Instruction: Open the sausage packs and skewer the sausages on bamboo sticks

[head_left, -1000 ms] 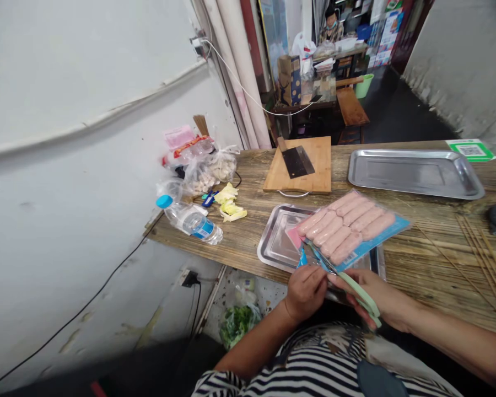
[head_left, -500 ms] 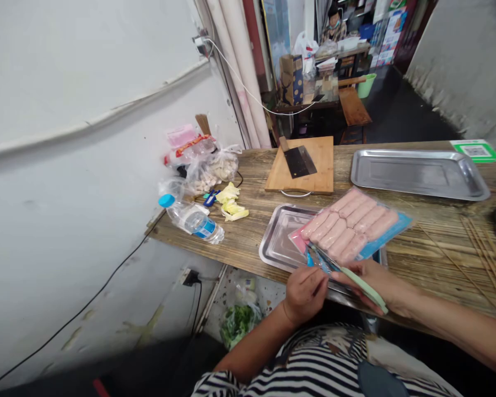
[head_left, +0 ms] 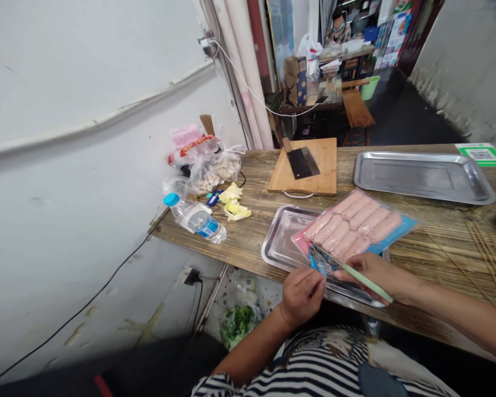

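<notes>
My right hand [head_left: 374,275] grips a pair of scissors with pale green handles [head_left: 367,284], the blades lying along the near edge of a clear plastic pack of pink sausages [head_left: 351,223]. Pinched closed at the pack's near corner, my left hand [head_left: 302,295] holds the blue and clear edge of the wrapper. The pack has a pink and a blue end and rests tilted over a metal tray [head_left: 279,237], covering much of it. Exactly where the blades meet the film is hard to make out.
Behind the tray lies a cutting board [head_left: 328,182] with a cleaver [head_left: 303,162]. A second metal tray [head_left: 421,175] is at right, near wooden skewers [head_left: 485,253]. A water bottle [head_left: 206,225], cabbage leaves [head_left: 235,208] and bagged food [head_left: 215,171] are at left. A person [head_left: 338,30] sits farther back.
The scissors' handles have swung slightly down and right with my right hand. My left hand has shifted a little left relative to the pack. The whole view has drifted slightly.
</notes>
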Demonstrator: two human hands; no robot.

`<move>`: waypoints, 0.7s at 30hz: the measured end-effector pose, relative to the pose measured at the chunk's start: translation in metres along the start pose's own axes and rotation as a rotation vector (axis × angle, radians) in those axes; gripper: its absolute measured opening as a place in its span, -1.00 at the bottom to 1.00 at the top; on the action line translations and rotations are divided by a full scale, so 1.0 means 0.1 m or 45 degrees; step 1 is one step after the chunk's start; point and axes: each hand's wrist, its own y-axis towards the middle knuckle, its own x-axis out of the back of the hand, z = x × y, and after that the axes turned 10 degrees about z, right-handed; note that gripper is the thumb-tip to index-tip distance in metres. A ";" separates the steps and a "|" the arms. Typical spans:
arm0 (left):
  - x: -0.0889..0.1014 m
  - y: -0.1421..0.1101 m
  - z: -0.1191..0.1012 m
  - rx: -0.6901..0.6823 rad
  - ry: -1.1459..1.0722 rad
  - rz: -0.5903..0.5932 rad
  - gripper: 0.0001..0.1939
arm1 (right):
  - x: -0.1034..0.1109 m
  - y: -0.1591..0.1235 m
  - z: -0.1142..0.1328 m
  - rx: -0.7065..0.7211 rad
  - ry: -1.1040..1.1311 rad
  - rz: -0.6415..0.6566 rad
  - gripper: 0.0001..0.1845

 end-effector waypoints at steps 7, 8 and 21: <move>0.05 -0.01 0.00 -0.016 0.015 0.012 -0.89 | 0.12 0.03 0.13 -0.012 -0.348 0.073 -0.42; 0.05 -0.02 0.01 -0.014 0.017 0.000 -0.89 | 0.14 0.06 0.12 -0.003 -0.391 0.065 -0.42; 0.18 -0.07 0.05 0.023 -0.022 -0.020 -0.91 | 0.30 0.14 0.15 -0.037 -0.611 0.126 -0.38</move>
